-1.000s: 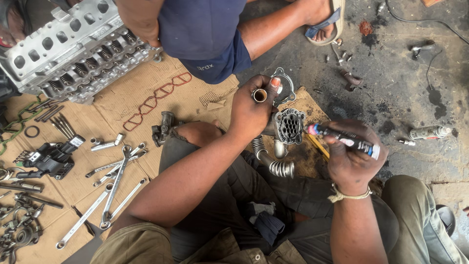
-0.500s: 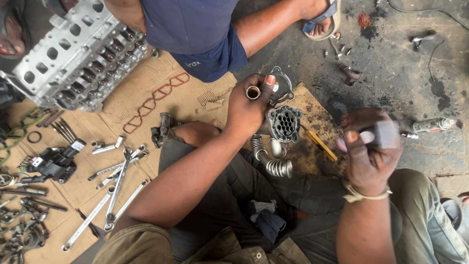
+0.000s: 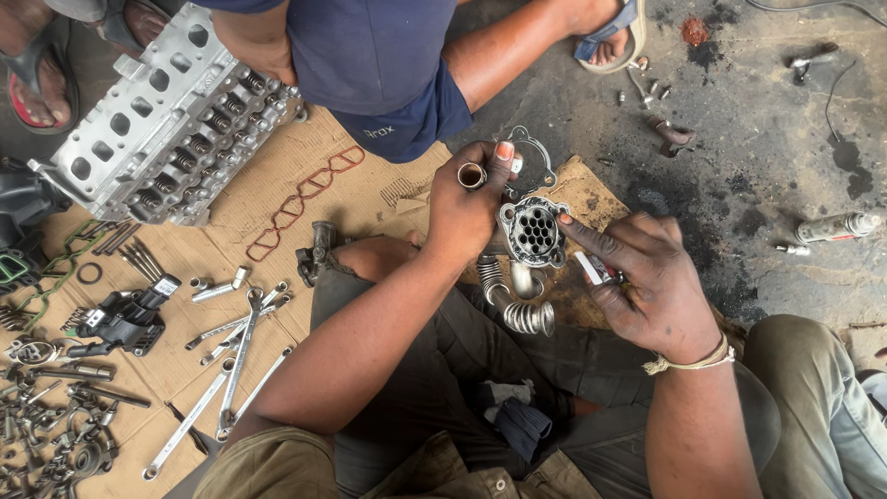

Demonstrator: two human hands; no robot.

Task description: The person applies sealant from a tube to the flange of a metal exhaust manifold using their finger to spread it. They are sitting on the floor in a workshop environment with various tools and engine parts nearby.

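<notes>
A seated person's left hand [image 3: 471,208] grips a round metal engine part with a honeycomb-holed face and ribbed steel pipe [image 3: 533,233] by its short tube end, held above the lap. The right hand [image 3: 647,277] lays a fingertip on the part's rim, its other fingers curled around a small red-and-white tube [image 3: 596,268]. The work appears to be at the cleaning or sealing stage; steady contact along the rim seems called for next. Below, flattened brown cardboard [image 3: 277,176] on stained concrete floor [image 3: 758,157] carries chrome spanners [image 3: 236,356], a red gasket [image 3: 300,203] and an aluminium cylinder head [image 3: 157,115], beside another person in blue shorts [image 3: 388,65].
</notes>
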